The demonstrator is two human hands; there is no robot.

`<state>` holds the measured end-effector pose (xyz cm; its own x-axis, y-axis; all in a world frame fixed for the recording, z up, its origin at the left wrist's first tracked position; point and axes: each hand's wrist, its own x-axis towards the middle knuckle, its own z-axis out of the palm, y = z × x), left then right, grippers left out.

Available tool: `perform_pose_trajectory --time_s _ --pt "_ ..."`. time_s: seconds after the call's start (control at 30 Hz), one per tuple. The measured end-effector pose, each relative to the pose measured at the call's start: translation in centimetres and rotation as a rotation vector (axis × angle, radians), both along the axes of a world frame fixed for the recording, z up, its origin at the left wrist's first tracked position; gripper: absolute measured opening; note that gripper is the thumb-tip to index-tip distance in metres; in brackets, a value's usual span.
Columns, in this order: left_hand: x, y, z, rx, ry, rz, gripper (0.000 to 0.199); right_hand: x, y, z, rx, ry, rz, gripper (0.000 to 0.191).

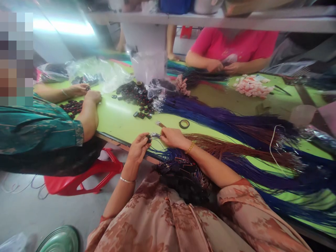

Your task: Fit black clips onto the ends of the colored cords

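Note:
Pinched in the fingers of my left hand (138, 147) is a small black connector housing (148, 139). Beside it, my right hand (173, 137) is closed around thin wires (155, 135) whose metal-tipped ends point at the housing. Whether the tips touch the housing or sit inside it, I cannot tell. A bundle of brown wires (210, 141) runs rightward from under my right hand. Blue wires (168, 154) hang at the table edge below my hands. In my lap lies a dark pile of wired black parts (186, 175).
Loose black housings (133, 94) are heaped ahead, near a roll of black tape (184, 124). Long blue-purple wires (204, 110) cross the green table (118, 115). Co-workers sit at left and across. A red stool (86, 175) stands left; a shelf (236, 21) spans overhead.

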<state>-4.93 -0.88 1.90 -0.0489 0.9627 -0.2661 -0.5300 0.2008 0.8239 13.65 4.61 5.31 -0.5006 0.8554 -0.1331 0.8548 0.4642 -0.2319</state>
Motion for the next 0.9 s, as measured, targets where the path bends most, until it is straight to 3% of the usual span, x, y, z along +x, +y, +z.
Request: perform_pose_trajectory --time_s 0.17,0.33,0.53,0.67,0.77,0.9 --pt "0.0 0.0 0.1 0.001 -0.012 0.007 0.028 0.1 0.4 -0.3 -0.030 -0.005 0.014 0.022" --pt "0.0 0.0 0.3 -0.002 -0.016 0.016 0.028 0.3 0.4 -0.1 0.039 0.065 -0.019 0.022" --pt "0.7 -0.1 0.4 -0.003 -0.047 0.018 0.027 -0.1 0.4 -0.3 -0.047 0.550 -0.034 0.012" --pt "1.3 0.0 0.3 0.007 -0.086 0.002 0.026 -0.7 0.2 -0.8 -0.154 0.862 -0.036 0.015" --pt "1.6 0.0 0.3 0.015 -0.112 -0.011 0.026 -0.8 -0.2 -0.9 -0.191 0.916 -0.038 0.018" --pt "1.9 0.2 0.3 0.019 -0.134 -0.032 0.025 -0.7 -0.7 -0.8 -0.129 0.845 -0.018 0.016"
